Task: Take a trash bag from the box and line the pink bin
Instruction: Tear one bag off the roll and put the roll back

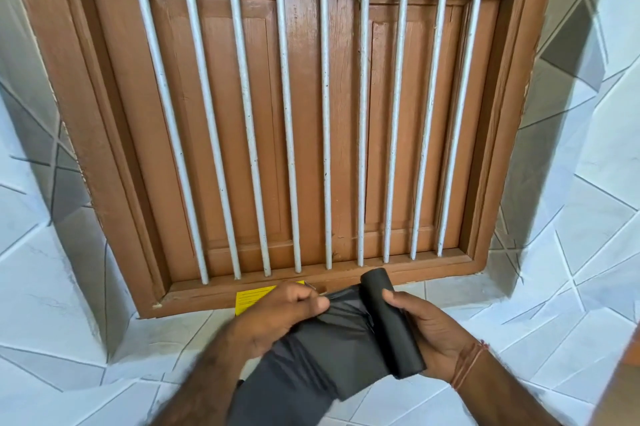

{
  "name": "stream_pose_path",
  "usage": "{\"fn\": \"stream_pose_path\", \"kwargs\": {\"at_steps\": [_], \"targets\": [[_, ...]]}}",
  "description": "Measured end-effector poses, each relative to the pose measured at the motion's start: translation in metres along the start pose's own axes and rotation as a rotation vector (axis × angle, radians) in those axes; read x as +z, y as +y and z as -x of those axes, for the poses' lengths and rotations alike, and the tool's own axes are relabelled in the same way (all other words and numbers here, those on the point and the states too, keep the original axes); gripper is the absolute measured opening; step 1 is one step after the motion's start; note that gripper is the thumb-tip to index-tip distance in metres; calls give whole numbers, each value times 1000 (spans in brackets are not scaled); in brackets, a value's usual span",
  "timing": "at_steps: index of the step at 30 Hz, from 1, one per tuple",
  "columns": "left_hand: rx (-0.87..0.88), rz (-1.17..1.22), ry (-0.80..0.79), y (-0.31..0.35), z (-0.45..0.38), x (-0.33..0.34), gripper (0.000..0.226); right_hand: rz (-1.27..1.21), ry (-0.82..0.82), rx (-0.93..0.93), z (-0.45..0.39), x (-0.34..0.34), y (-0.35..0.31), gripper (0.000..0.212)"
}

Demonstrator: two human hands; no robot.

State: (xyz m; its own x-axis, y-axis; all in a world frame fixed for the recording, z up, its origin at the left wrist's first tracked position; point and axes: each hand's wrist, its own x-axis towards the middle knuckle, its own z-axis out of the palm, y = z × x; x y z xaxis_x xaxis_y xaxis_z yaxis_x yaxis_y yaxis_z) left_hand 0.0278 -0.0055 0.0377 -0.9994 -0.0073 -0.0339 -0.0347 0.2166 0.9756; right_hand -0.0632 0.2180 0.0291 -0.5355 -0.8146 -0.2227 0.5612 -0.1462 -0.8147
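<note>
A dark grey roll of trash bags [391, 321] is gripped in my right hand [429, 332] at the bottom of the head view. One trash bag [322, 349] is unrolled from it and hangs down to the left. My left hand [277, 314] pinches the top edge of that unrolled bag, close beside the roll. Part of a yellow box [249, 299] shows behind my left hand, on the tiled ledge. The pink bin is not in view.
A brown wooden window [311, 120] with white vertical bars fills the view ahead, its shutters closed. White and grey patterned tiles [69, 287] cover the walls on both sides and the ledge below.
</note>
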Motion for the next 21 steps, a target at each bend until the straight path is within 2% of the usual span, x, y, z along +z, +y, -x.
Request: {"fn": "stream_pose_path", "kwargs": {"at_steps": [2,5,9,12,15,18,19,21], "targets": [[10,-78,-28,2,3,-23,33,-27,40,4,2,-9,2,65],[-34,-246,-64,8,7,-54,39,-26,104,1,3,-15,4,66],[-107,-505,-113,14,16,-72,53,53,61,9,4,-10,2,49],[-142,-615,-65,17,18,-62,53,139,-4,-15,3,0,-1,41],[-120,-411,-10,14,12,-34,37,190,-75,-23,1,10,-4,41],[-57,-125,-131,4,3,-6,44,205,-121,-22,0,17,-5,42],[-61,-56,-163,-1,2,-1,44,213,-114,-21,-1,17,-5,43],[-58,23,-164,-10,1,4,30,244,-41,-20,-1,15,-6,46]]}}
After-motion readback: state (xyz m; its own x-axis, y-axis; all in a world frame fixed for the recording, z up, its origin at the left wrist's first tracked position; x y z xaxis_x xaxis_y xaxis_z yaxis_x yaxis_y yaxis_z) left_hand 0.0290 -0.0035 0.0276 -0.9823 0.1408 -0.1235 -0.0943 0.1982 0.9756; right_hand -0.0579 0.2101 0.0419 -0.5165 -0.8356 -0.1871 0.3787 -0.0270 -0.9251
